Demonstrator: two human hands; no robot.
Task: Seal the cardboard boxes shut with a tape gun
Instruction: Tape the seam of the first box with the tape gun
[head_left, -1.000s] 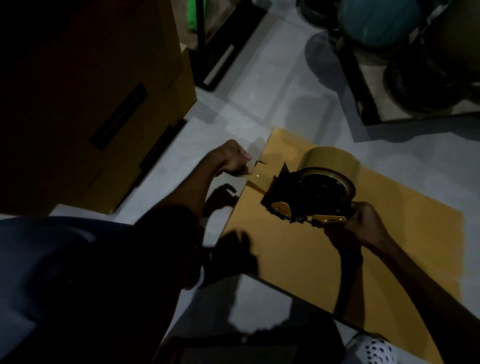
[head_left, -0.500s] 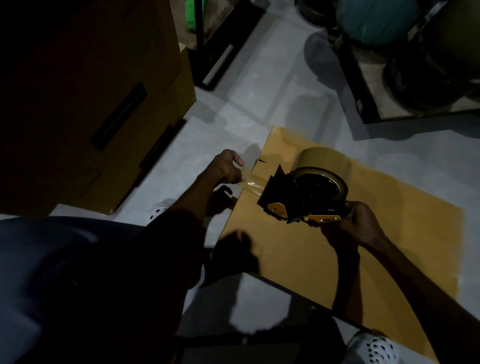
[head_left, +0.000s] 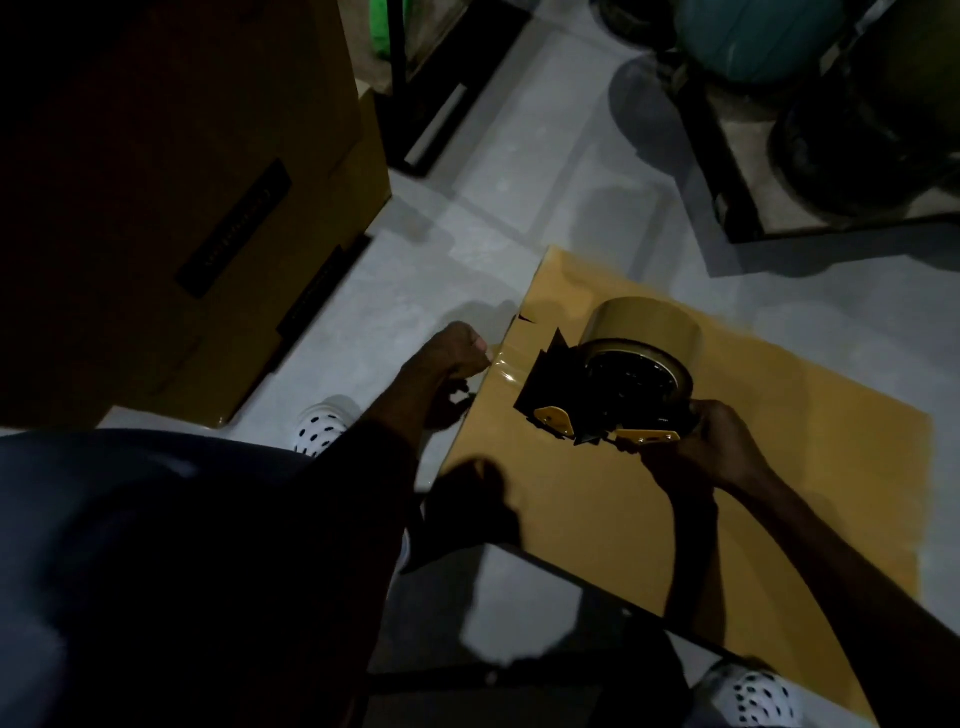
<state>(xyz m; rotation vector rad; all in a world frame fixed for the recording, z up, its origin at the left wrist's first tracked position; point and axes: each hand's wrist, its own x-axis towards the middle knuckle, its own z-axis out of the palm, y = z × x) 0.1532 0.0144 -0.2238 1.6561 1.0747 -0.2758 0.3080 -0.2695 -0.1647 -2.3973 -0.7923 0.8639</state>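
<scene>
Left hand (head_left: 457, 356) has pulled the thin, clingy tape end (head_left: 506, 364) past the left edge of the stiff cardboard box (head_left: 779, 467) at centre frame, pinching it, while right hand (head_left: 711, 447) grips the tape gun (head_left: 608, 389) by its handle.

The room is dim. A pale grey concrete floor (head_left: 457, 249) carries hard shadows. At the far edge stand dark metal rack frames (head_left: 706, 156); a teal rounded container (head_left: 753, 36) sits in the right one.
</scene>
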